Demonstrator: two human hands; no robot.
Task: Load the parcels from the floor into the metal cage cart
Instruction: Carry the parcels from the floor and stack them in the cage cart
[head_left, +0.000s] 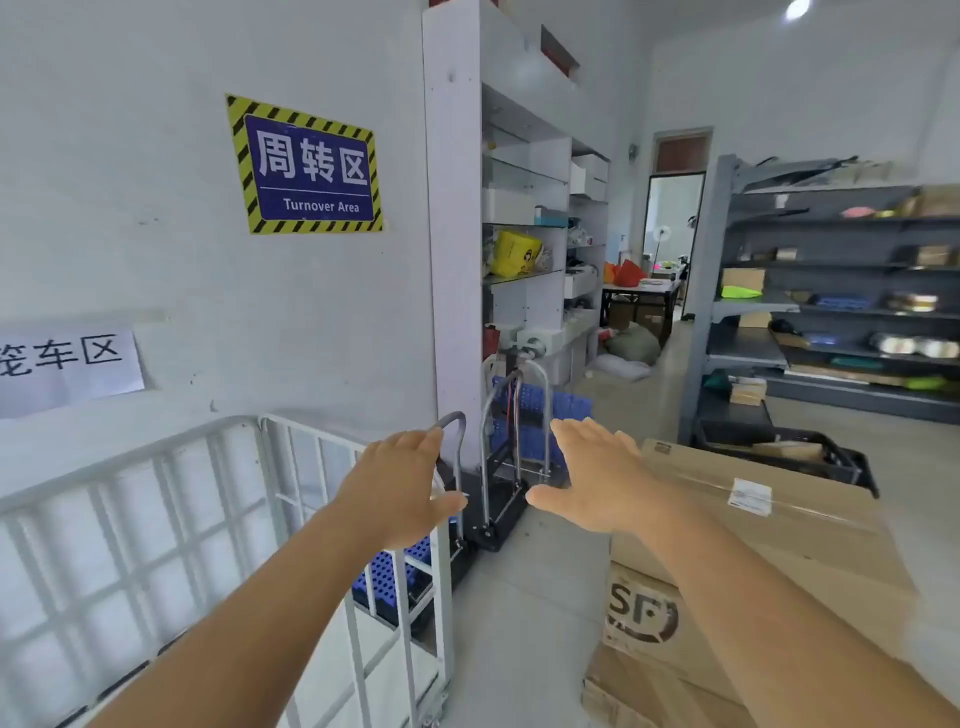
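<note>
Cardboard parcel (769, 525) on top of a stack at lower right, long axis running from the near right toward the far left, its far end toward the folded hand trucks (498, 467). Plain brown carton, clear tape along the top, small white label (749, 496) near the far right edge. Below it a second carton (641, 618) shows a round dark "SF" stamp on its side; a third box edge sits under that.

Right hand (602, 488): fingers straight and close together, thumb spread, palm facing left, held in the air just beside the top parcel's far left corner; contact cannot be told. Left hand (400, 488): fingers straight, thumb out, palm facing right, holding nothing, above the corner of the white metal cage cart (171, 525) at lower left.

Behind: "Turnover Area" sign (307, 165) on the wall, white shelving (524, 234), grey racks (841, 291) at right.
</note>
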